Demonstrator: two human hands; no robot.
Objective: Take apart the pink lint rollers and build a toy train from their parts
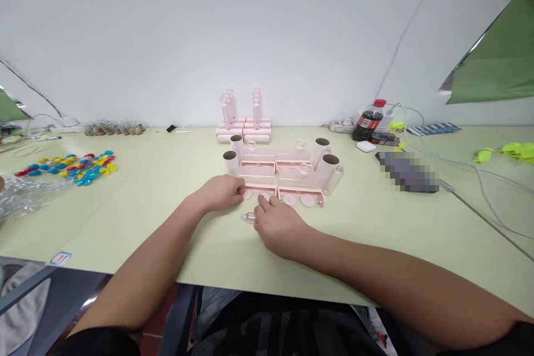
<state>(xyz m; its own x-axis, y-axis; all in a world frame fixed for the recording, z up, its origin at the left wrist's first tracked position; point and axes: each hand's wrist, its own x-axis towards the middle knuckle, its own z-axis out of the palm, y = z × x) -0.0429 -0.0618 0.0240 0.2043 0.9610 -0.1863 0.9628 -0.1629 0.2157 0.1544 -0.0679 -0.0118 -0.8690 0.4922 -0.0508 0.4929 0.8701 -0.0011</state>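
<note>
Two pink plastic trays [267,189] lie end to end in front of me, with round pink discs [289,199] along their near side. My left hand [223,192] is curled at the left tray's end, fingertips closed on its edge. Over that tray's near side, my right hand [281,227] is bent, its fingertips near a pink disc. The end of a clear plastic tube [249,217] sticks out leftward from under this hand; the rest is hidden. Behind are pale cardboard tubes [231,164] standing upright and clear cylinders with heart-shaped handles [304,168].
Assembled pink pieces [243,134] stand by the wall. Blue, red and yellow plastic parts [85,168] and clear bags [31,197] lie to the left. On the right are a cola bottle [369,120], a pixelated dark object [406,171], a white case [366,146] and cables [488,189].
</note>
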